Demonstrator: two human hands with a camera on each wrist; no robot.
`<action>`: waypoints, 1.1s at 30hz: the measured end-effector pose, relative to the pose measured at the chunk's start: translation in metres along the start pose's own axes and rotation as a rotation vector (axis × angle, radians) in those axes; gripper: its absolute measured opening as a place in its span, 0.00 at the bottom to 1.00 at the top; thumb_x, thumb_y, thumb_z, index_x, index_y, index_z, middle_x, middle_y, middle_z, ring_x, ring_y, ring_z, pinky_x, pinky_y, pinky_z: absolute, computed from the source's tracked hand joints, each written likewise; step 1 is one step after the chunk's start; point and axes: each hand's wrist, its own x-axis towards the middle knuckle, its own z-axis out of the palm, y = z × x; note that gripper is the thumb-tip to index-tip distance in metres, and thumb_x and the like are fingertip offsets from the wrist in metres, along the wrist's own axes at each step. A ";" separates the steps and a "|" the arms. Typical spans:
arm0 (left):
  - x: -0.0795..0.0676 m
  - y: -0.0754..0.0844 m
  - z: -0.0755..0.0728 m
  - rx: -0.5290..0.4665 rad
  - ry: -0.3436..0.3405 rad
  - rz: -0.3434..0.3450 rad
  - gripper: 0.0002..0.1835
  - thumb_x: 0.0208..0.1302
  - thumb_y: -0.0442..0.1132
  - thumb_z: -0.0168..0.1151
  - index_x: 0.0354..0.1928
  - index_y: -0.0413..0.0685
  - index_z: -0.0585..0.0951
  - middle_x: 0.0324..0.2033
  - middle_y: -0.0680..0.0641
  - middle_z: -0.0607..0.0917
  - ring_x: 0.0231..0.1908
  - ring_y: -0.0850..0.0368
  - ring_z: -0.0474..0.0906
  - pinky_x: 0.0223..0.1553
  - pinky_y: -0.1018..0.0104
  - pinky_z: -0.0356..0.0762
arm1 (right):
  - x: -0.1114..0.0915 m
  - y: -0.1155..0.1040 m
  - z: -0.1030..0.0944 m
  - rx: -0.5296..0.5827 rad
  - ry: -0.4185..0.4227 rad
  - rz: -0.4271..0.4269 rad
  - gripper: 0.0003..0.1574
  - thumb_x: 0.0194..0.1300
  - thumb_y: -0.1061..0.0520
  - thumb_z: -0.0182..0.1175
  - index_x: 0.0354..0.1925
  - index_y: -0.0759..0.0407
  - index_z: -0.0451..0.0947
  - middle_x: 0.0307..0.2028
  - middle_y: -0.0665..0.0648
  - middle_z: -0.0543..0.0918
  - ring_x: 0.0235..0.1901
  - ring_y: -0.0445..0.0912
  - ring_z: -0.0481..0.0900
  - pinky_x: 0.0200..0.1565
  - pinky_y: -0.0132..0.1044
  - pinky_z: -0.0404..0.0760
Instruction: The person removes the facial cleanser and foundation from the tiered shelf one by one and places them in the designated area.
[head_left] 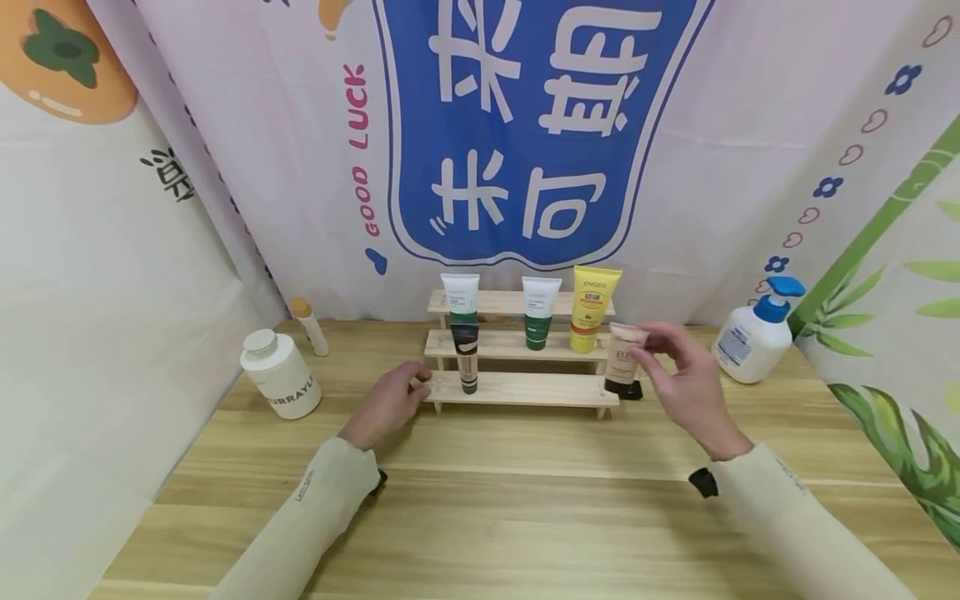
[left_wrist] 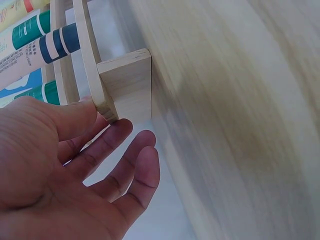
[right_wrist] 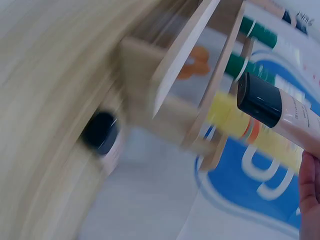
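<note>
A three-step wooden display stand [head_left: 525,389] stands on the table against the curtain. My left hand [head_left: 388,404] pinches the left end of its lowest step, thumb on top and a finger beneath, as the left wrist view shows. With the right hand [head_left: 686,383] I hold a beige BB cream tube [head_left: 624,358] by its upper part, black cap [right_wrist: 260,100] down, at the right end of that step. A black-topped beige tube [head_left: 468,367] stands on the left of the lowest step. Behind are a yellow tube [head_left: 592,310] and two white-and-green tubes [head_left: 538,312].
Another black-capped tube [right_wrist: 102,135] is on the table beyond the stand's right end, mostly hidden in the head view. A white jar [head_left: 283,375] and a small orange-capped stick [head_left: 311,327] stand left. A blue-topped pump bottle [head_left: 756,337] stands right.
</note>
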 end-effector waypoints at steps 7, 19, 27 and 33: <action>-0.002 -0.005 0.003 0.011 -0.003 -0.019 0.12 0.67 0.35 0.58 0.51 0.44 0.77 0.47 0.45 0.79 0.33 0.56 0.73 0.34 0.61 0.72 | -0.011 0.028 -0.021 -0.186 -0.028 0.167 0.20 0.61 0.66 0.62 0.53 0.61 0.74 0.39 0.56 0.80 0.37 0.44 0.77 0.41 0.20 0.72; -0.002 -0.008 0.006 0.007 0.005 -0.021 0.11 0.67 0.35 0.58 0.51 0.44 0.77 0.46 0.46 0.79 0.31 0.56 0.73 0.33 0.62 0.72 | -0.005 0.087 -0.027 -0.232 -0.265 0.536 0.19 0.68 0.64 0.55 0.57 0.63 0.69 0.41 0.63 0.78 0.40 0.54 0.77 0.38 0.43 0.78; -0.002 -0.003 0.003 -0.003 0.009 -0.002 0.12 0.67 0.34 0.58 0.51 0.43 0.77 0.45 0.45 0.80 0.29 0.56 0.72 0.31 0.62 0.72 | 0.006 0.108 -0.025 -0.233 -0.353 0.648 0.23 0.68 0.63 0.55 0.59 0.68 0.67 0.44 0.69 0.78 0.39 0.57 0.79 0.36 0.45 0.80; -0.001 -0.001 0.001 0.002 0.005 0.001 0.12 0.67 0.34 0.57 0.51 0.43 0.77 0.45 0.46 0.80 0.29 0.57 0.72 0.30 0.62 0.72 | 0.012 0.125 -0.021 -0.205 -0.379 0.718 0.24 0.67 0.64 0.55 0.59 0.72 0.66 0.44 0.72 0.77 0.36 0.60 0.80 0.35 0.46 0.81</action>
